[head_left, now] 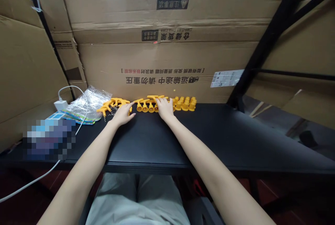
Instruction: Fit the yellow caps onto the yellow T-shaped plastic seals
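Note:
My left hand (122, 114) is over the near right side of a heap of yellow T-handled corkscrews (108, 105) with bare metal spirals. Its thumb stands apart from the fingers, and a bit of yellow shows beside them. To its right is a row of yellow corkscrews set in bell-shaped bases (144, 107), round openings facing me. My right hand (164, 109) reaches over the right part of this row, fingers stretched out and thumb apart. A yellow T-shaped handle (154, 97) shows just beyond its fingertips. The hand hides several pieces beneath it.
Right of my right hand stand several yellow bell-shaped bases (185, 103) in rows. A clear plastic bag (89, 101), a white charger (61, 106) with a cable and a blurred-out item (49, 137) lie left. Cardboard (167, 53) walls the back of the black table (151, 144).

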A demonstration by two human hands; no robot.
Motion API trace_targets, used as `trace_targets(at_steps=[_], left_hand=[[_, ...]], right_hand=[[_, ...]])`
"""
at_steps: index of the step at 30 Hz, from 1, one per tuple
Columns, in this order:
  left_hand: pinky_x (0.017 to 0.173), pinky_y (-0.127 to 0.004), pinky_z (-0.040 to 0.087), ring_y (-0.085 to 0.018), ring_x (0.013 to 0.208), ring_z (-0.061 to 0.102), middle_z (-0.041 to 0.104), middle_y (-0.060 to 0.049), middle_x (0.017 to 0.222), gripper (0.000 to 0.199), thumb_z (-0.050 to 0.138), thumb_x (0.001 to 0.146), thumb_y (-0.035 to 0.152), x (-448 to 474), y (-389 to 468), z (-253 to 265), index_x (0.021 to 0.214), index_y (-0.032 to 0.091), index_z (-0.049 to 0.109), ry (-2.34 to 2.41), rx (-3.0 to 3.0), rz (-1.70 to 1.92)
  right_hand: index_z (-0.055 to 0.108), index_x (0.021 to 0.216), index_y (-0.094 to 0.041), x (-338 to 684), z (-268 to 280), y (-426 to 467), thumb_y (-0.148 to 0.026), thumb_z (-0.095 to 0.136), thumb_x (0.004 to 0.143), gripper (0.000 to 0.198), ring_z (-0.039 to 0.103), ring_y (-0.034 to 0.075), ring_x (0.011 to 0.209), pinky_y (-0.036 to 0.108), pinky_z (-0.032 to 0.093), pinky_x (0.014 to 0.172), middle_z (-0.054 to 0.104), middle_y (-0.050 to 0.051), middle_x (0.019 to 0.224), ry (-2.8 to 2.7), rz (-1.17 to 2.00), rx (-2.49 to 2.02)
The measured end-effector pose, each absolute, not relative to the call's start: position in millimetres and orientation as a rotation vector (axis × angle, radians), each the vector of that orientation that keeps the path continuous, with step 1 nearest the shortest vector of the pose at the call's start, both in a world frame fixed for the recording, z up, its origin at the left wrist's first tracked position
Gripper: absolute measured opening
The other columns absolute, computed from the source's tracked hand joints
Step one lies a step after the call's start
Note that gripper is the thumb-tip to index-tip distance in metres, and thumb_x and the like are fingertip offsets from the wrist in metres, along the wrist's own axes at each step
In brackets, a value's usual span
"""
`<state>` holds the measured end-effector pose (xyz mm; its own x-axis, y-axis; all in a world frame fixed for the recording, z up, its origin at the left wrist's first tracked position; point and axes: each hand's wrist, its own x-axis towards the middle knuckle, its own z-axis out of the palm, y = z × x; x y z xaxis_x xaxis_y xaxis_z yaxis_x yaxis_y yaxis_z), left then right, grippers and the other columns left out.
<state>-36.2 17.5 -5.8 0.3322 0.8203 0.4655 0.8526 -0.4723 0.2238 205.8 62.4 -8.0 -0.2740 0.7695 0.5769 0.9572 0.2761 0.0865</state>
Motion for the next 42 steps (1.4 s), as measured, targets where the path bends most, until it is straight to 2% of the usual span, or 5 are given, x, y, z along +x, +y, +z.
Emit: trace_targets(at_steps=[10, 19, 30, 35, 42], left_hand=[[0.107, -0.041, 0.039, -0.026, 0.125, 0.051, 0.056, -0.013, 0.133, 0.055, 0.054, 0.083, 0.034, -38, 20, -8, 0.134, 0.016, 0.047, -1.597, -2.53, -0.802], [0.105, -0.041, 0.04, -0.026, 0.123, 0.052, 0.059, -0.014, 0.129, 0.051, 0.055, 0.083, 0.033, -38, 20, -9, 0.131, 0.014, 0.05, -1.577, -2.521, -0.811], [0.104, -0.041, 0.042, -0.027, 0.121, 0.054, 0.061, -0.014, 0.126, 0.047, 0.054, 0.084, 0.034, -38, 20, -10, 0.126, 0.013, 0.054, -1.58, -2.517, -0.773], [0.104, -0.041, 0.041, -0.026, 0.12, 0.054, 0.061, -0.012, 0.125, 0.046, 0.054, 0.083, 0.033, -38, 20, -9, 0.125, 0.016, 0.055, -1.583, -2.517, -0.792], [0.105, -0.041, 0.041, -0.025, 0.12, 0.054, 0.061, -0.012, 0.127, 0.046, 0.055, 0.083, 0.033, -36, 18, -8, 0.126, 0.018, 0.055, -1.591, -2.537, -0.795]], right_hand=[[0.031, 0.147, -0.016, 204, -11, 69, -0.01, 0.049, 0.073, 0.077, 0.024, 0.03, 0.141, 0.065, 0.013, 0.11, 0.029, 0.014, 0.154, -2.249, -0.348, -1.547], [0.045, 0.14, -0.017, 270, -16, 77, -0.014, 0.039, 0.08, 0.059, 0.025, 0.027, 0.141, 0.058, 0.015, 0.112, 0.032, 0.011, 0.153, -1.684, -0.338, -1.75], [0.017, 0.152, -0.023, 281, -38, 82, -0.015, 0.037, 0.084, 0.071, -0.001, 0.027, 0.146, 0.068, 0.002, 0.108, 0.018, 0.008, 0.158, -1.745, -0.115, -2.189], [0.038, 0.142, -0.018, 280, -37, 80, -0.01, 0.039, 0.08, 0.062, 0.022, 0.031, 0.141, 0.071, 0.006, 0.106, 0.047, 0.016, 0.141, -1.686, -0.222, -2.022], [0.053, 0.123, -0.016, 287, -34, 92, -0.025, 0.042, 0.087, 0.039, 0.061, 0.033, 0.106, 0.05, 0.045, 0.087, 0.061, 0.022, 0.116, -1.439, -0.006, -1.889]])
